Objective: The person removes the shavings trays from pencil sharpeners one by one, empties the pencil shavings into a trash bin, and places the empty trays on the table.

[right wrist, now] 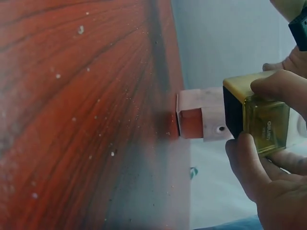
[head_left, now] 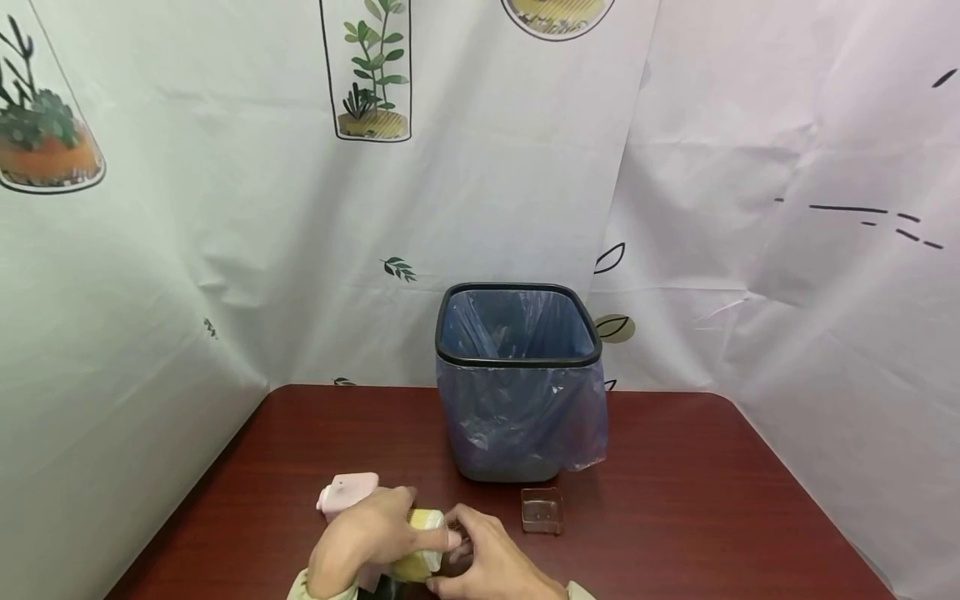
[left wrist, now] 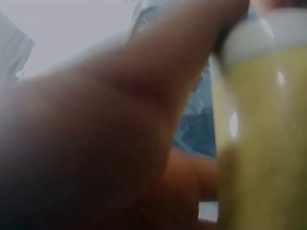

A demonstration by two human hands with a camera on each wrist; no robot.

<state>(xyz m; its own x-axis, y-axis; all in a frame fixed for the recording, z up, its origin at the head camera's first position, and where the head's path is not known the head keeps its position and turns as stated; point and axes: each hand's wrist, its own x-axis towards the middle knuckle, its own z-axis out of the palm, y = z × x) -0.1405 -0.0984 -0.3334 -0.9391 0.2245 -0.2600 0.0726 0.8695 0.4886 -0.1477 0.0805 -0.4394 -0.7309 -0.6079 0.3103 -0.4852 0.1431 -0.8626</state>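
Note:
A yellow pencil sharpener (head_left: 420,550) with a white end is held between the hands, low in the head view. My left hand (head_left: 371,533) grips its body from the left. At its front end, the right hand (head_left: 487,554) pinches a see-through drawer (right wrist: 267,127) with thumb and finger. The left wrist view shows its yellow side (left wrist: 264,139) up close, blurred. Just left of the left hand is a pink pencil sharpener (head_left: 348,490), partly hidden by that hand. Its square drawer slot shows in the right wrist view. A loose clear drawer (head_left: 542,510) lies right of the hands.
A bin (head_left: 517,362) with a black rim and a bluish plastic liner stands at the back of the dark red table (head_left: 675,500). White fabric (head_left: 225,208) printed with plants hangs behind the table and along both sides.

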